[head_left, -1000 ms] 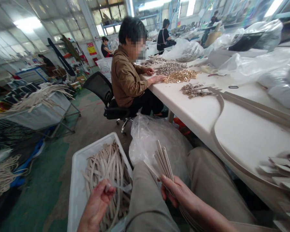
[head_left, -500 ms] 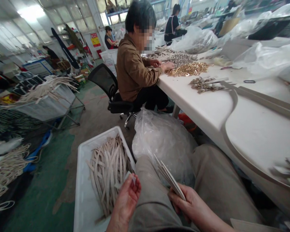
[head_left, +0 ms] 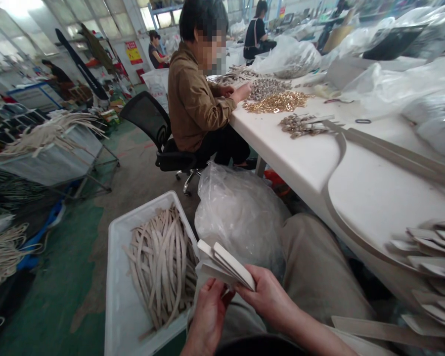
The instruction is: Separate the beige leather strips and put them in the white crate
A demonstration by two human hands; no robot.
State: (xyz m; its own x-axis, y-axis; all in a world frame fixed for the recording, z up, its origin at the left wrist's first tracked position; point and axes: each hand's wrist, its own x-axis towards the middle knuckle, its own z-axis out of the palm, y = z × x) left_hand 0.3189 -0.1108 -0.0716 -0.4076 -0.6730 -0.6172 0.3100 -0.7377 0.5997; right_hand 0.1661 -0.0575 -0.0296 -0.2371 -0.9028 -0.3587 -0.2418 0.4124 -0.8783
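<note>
My right hand (head_left: 270, 296) is closed round a small stack of flat beige strips (head_left: 232, 264), their pale ends fanned out towards the upper left. Just below and left of the stack, my left hand (head_left: 209, 309) has its fingers curled, thumb and fingertips pinching the lower edge of a pale flat strip (head_left: 211, 271) at the underside. Its fingertips are partly hidden. Beside my left hand stands a white plastic bin (head_left: 114, 277) with many long narrow beige strips (head_left: 163, 267) lying loosely in it.
A white table (head_left: 374, 188) on my right bears a long curved strip, gold metal pieces (head_left: 278, 102) and stacked strips (head_left: 430, 252) near me. A clear plastic bag (head_left: 237, 212) bulges beyond my knees. A co-worker in a brown jacket (head_left: 193, 99) sits at the table.
My left hand has moved right to the strips; the small translucent piece in its fingers no longer shows. My right hand has raised the stack and turned it towards the left.
</note>
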